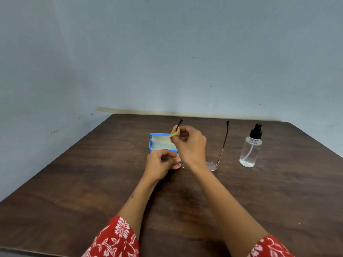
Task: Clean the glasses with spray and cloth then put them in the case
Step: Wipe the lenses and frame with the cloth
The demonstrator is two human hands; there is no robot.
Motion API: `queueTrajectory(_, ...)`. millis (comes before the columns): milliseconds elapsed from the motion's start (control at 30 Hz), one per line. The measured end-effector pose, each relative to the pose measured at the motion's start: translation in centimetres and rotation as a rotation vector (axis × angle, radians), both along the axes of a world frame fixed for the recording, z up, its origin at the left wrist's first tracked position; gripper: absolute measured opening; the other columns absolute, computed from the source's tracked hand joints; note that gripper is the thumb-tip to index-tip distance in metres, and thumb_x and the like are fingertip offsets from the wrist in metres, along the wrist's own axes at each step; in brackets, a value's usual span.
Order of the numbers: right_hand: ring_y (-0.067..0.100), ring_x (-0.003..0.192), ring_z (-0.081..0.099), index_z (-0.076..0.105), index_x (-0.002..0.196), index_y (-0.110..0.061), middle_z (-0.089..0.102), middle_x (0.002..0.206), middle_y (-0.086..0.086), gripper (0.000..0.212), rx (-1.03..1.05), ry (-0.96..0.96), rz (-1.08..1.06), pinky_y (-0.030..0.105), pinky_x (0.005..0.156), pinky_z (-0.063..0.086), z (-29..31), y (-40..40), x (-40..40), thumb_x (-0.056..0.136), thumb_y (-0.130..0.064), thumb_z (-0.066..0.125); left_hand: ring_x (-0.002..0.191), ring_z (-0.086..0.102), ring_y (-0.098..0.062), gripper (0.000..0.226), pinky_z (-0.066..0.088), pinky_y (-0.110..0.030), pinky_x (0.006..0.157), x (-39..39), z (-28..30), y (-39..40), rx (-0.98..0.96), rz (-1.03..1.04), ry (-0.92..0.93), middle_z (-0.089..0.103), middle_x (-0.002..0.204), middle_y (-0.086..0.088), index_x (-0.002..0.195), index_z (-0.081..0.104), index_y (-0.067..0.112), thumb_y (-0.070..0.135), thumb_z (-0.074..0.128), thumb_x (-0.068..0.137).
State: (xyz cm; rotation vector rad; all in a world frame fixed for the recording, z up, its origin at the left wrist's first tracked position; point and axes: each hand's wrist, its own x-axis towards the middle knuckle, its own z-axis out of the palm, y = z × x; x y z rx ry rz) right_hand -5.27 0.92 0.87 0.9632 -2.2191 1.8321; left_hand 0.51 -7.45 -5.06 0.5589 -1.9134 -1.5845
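Dark wooden worktop [92, 182] under a pale wall: mid-frame, the left hand [161, 162] pinches the glasses [211, 165] at the hinge while the right hand [189, 143], crossed over, nips the cloth [174, 134] around the raised temple; best slide tipward gently, bracing the hinge, case [154, 143] open behind

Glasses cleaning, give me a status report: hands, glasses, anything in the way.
Left hand pinches thin metal-framed glasses at the lens. Right hand rubs small yellow cloth along one temple. Open blue case behind; clear spray bottle aside, nothing blocking.
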Motion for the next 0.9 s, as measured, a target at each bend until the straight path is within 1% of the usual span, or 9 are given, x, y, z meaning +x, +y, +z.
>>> queueTrajectory(67,-0.005,0.062,0.056,0.066,0.082,-0.017,0.061,0.069,-0.017,0.006,-0.057,0.012,-0.002,0.011,0.062,0.044,0.5,-0.2,0.0,0.081,-0.011,0.065,0.059,0.069,-0.011,0.009,0.056,-0.018,0.06,0.0,0.0,0.0,0.002,-0.004,-0.003,0.069,0.073,-0.011,0.086,0.068,-0.007,-0.01,0.066,0.078)
queueTrajectory(133,-0.006,0.061,0.056,0.067,0.085,-0.014,0.061,0.068,-0.016,0.006,-0.049,-0.006,0.007,0.006,0.06,0.042,0.1,-0.3,0.1,0.082,-0.01,0.064,0.056,0.067,-0.008,0.009,0.054,-0.016,0.057,0.1,0.0,0.1,-0.007,-0.001,-0.015,0.068,0.07,-0.011,0.087,0.067,-0.009,-0.012,0.064,0.079)
queueTrajectory(200,-0.003,0.061,0.056,0.067,0.09,-0.011,0.06,0.069,-0.012,0.01,0.019,-0.041,0.014,0.003,0.058,0.041,-0.9,-0.2,0.1,0.081,-0.008,0.063,0.051,0.065,-0.003,0.013,0.051,-0.012,0.053,0.2,0.2,0.3,-0.025,0.013,-0.02,0.065,0.067,-0.01,0.089,0.065,-0.012,-0.017,0.058,0.079)
queueTrajectory(333,0.007,0.067,0.057,0.068,0.092,-0.011,0.062,0.074,-0.006,0.017,0.113,-0.072,0.01,0.002,0.051,0.04,-2.2,0.1,0.1,0.077,-0.004,0.063,0.059,0.067,-0.003,0.021,0.052,-0.014,0.055,0.4,0.3,0.2,-0.086,0.014,-0.025,0.068,0.071,-0.009,0.086,0.069,-0.005,-0.018,0.055,0.079)
queueTrajectory(567,-0.005,0.058,0.055,0.067,0.089,-0.014,0.061,0.069,-0.013,0.006,-0.012,-0.037,0.004,0.005,0.057,0.042,-0.7,-0.2,0.1,0.084,-0.013,0.064,0.055,0.067,-0.006,0.013,0.052,-0.014,0.055,0.3,0.3,0.3,-0.012,0.003,-0.023,0.067,0.07,-0.01,0.091,0.066,-0.01,-0.014,0.061,0.08)
queueTrajectory(633,-0.001,0.062,0.056,0.067,0.091,-0.013,0.061,0.071,-0.011,0.011,0.055,-0.073,0.007,0.01,0.064,0.048,-1.6,-0.1,0.3,0.082,-0.008,0.063,0.056,0.067,-0.003,0.018,0.051,-0.013,0.054,0.3,0.3,0.3,-0.047,0.015,-0.027,0.067,0.071,-0.011,0.091,0.067,-0.01,-0.018,0.056,0.079)
queueTrajectory(733,0.009,0.07,0.06,0.066,0.088,-0.015,0.06,0.071,-0.01,0.017,0.133,-0.103,0.016,0.03,0.075,0.054,-2.3,0.2,0.4,0.076,-0.003,0.062,0.061,0.068,-0.003,0.022,0.052,-0.014,0.056,0.4,0.3,0.2,-0.109,0.01,-0.037,0.069,0.074,-0.012,0.088,0.07,-0.005,-0.019,0.055,0.078)
queueTrajectory(800,0.008,0.071,0.06,0.067,0.089,-0.015,0.062,0.073,-0.009,0.016,0.114,-0.076,0.005,0.025,0.074,0.052,-1.8,0.3,0.2,0.077,-0.005,0.063,0.058,0.067,-0.005,0.016,0.053,-0.015,0.056,0.3,0.2,0.1,-0.062,0.005,-0.022,0.068,0.073,-0.013,0.088,0.068,-0.009,-0.017,0.058,0.079)
queueTrajectory(900,-0.003,0.063,0.056,0.067,0.09,-0.016,0.062,0.073,-0.012,0.013,0.016,-0.023,0.01,0.009,0.062,0.044,-0.4,0.1,0.0,0.08,-0.008,0.064,0.06,0.069,-0.01,0.012,0.054,-0.018,0.058,0.1,0.1,0.1,-0.019,0.001,-0.018,0.068,0.072,-0.013,0.089,0.068,-0.009,-0.012,0.063,0.079)
